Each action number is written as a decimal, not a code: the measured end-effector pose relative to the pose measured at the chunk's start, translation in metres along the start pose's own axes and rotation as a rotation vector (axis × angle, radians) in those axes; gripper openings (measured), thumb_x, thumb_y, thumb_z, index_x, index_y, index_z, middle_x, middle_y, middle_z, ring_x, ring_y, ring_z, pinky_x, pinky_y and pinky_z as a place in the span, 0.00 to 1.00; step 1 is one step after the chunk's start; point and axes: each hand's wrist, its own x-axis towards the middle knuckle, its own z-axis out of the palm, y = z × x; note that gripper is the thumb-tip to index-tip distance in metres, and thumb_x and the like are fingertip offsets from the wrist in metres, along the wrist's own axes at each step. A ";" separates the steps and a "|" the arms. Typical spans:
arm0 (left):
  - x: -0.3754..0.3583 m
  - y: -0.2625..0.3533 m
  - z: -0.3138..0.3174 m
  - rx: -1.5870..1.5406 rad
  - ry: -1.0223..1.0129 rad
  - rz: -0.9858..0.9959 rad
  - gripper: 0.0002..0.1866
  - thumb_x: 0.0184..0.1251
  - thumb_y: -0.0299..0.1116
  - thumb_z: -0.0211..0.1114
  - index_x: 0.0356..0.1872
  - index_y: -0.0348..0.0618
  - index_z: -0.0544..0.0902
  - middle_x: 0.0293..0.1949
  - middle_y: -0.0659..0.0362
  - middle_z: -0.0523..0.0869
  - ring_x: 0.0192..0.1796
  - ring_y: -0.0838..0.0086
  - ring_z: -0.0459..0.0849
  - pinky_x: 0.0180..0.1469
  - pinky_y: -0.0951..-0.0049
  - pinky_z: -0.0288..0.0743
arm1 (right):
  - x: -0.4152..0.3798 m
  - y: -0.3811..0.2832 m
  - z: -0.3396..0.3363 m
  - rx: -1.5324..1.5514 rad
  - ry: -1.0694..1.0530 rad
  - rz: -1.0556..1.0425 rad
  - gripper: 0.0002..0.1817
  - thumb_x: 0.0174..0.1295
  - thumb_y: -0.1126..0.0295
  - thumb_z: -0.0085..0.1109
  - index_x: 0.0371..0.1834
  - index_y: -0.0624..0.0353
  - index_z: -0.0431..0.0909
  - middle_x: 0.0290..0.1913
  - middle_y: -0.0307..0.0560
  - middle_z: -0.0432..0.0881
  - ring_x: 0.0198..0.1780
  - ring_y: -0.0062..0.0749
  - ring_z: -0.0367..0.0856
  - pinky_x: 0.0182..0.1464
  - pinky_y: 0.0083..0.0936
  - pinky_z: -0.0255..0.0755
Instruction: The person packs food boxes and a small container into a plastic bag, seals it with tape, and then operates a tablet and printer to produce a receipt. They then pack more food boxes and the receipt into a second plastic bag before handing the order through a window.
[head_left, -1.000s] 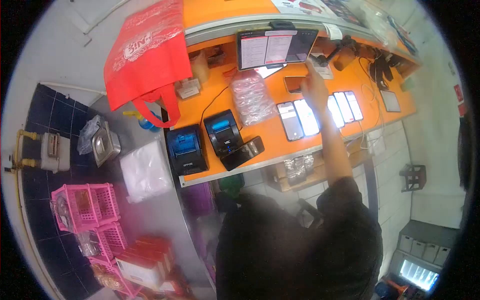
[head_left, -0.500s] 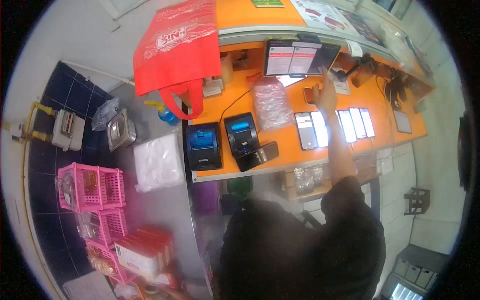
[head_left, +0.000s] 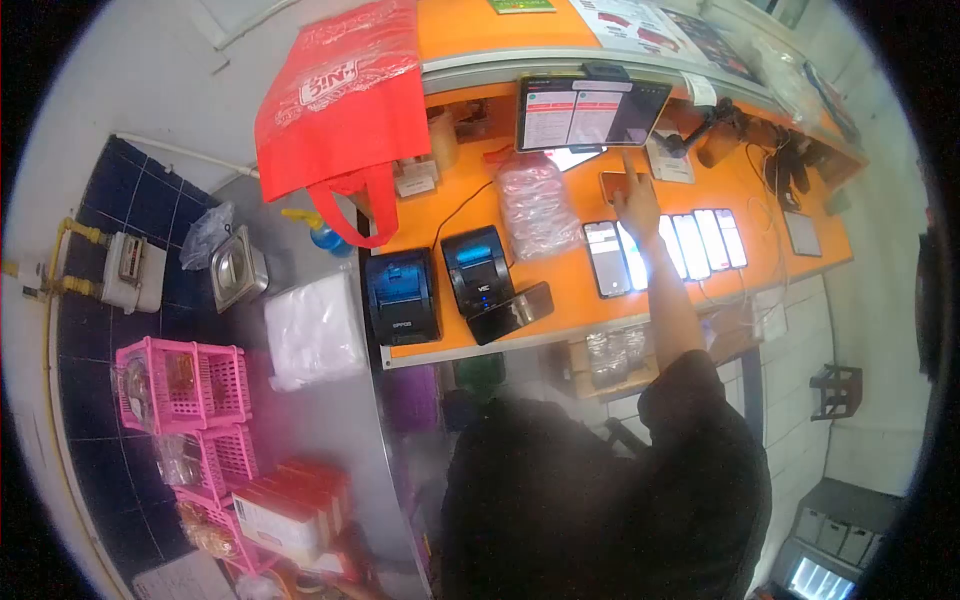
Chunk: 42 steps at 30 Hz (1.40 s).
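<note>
My right hand reaches over the orange counter, its index finger stretched toward the lower edge of a tablet. The hand looks empty, with a small gap between fingertip and tablet. Red and white panels show on the tablet's screen. Beside my hand lies a brown-faced phone-like object, partly covered by it. Beneath my wrist is a row of several lit smartphones, including a dark-framed phone at the left end and a white-screened phone at the right. My left hand is not visible.
Two receipt printers stand at the counter's left, with a dark phone leaning in front. A plastic-wrapped bundle lies behind. A red bag hangs at the upper left. Pink baskets and red-white boxes occupy the left side.
My right hand has drawn back from the tablet's screen, down toward the phones. The tablet's display looks slightly different. The whole view has shifted a little.
</note>
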 end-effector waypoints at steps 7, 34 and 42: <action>-0.004 -0.005 -0.011 -0.006 0.027 0.000 0.14 0.74 0.40 0.57 0.43 0.38 0.79 0.25 0.65 0.75 0.26 0.80 0.72 0.28 0.77 0.66 | -0.026 -0.043 0.006 0.354 -0.086 0.019 0.30 0.60 0.69 0.56 0.69 0.50 0.65 0.47 0.56 0.78 0.45 0.50 0.79 0.47 0.41 0.74; -0.309 0.241 0.274 0.116 -1.226 1.157 0.16 0.65 0.30 0.58 0.53 0.41 0.79 0.53 0.47 0.81 0.56 0.53 0.79 0.57 0.58 0.73 | -0.013 -0.178 0.036 0.065 -0.857 -0.673 0.35 0.51 0.74 0.50 0.69 0.59 0.65 0.69 0.51 0.69 0.68 0.44 0.69 0.69 0.51 0.58; -0.353 0.249 0.331 0.291 -0.892 1.593 0.27 0.59 0.29 0.58 0.62 0.36 0.72 0.68 0.48 0.68 0.64 0.51 0.72 0.61 0.51 0.69 | -0.016 -0.177 0.034 0.074 -0.840 -0.609 0.33 0.53 0.73 0.52 0.68 0.57 0.66 0.69 0.51 0.68 0.68 0.44 0.68 0.70 0.52 0.58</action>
